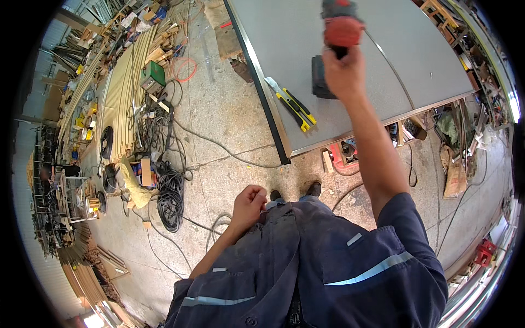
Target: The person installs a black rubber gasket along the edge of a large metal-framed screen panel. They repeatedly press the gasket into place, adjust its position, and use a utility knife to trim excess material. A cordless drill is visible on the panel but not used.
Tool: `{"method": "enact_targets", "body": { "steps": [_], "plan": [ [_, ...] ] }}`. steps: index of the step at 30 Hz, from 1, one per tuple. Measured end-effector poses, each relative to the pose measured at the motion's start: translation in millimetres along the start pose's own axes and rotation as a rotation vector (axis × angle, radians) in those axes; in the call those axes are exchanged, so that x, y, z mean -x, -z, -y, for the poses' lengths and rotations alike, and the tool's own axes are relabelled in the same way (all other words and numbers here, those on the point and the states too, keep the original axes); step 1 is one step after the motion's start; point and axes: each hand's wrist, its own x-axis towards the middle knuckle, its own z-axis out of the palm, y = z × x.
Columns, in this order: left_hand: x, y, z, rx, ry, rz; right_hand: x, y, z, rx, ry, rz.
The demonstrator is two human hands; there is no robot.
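Note:
My right hand (345, 74) is wrapped round the grip of a red and black cordless drill (343, 31), held over the grey panel-topped table (284, 41). The drill's front end runs up toward the top of the picture and is partly cut off; its black battery (321, 81) sits below the grip. Close to the table's left edge lies a yellow-and-black hand tool (298, 109) with two long handle-like parts and a silver end. My left hand (250, 205) is held at my waist, off the table, with its fingers curled in. Whatever it may hold is hidden.
A black strip and metal trim (268, 104) run along the table's left edge. One small metal piece (431, 75) lies on its right part. Coiled black cables (170, 199) and a green box (153, 76) are on the floor at left, near stacked wooden strips (123, 104).

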Motion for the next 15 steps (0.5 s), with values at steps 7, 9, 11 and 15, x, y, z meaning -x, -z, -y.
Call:
{"method": "enact_targets", "body": {
  "steps": [7,9,11,15],
  "plan": [
    [-43,-11,-2,-0.285,-0.424,0.127,63,98,102,-0.152,-0.076,-0.179],
    [-46,-7,-8,-0.238,-0.461,0.164,97,108,118,-0.203,0.024,-0.202],
    [-47,2,-14,-0.246,-0.488,0.218,150,145,107,-0.28,-0.098,-0.086],
    [-62,23,15,-0.295,-0.449,0.304,236,144,129,0.041,-0.382,-0.178]
  ]
}}
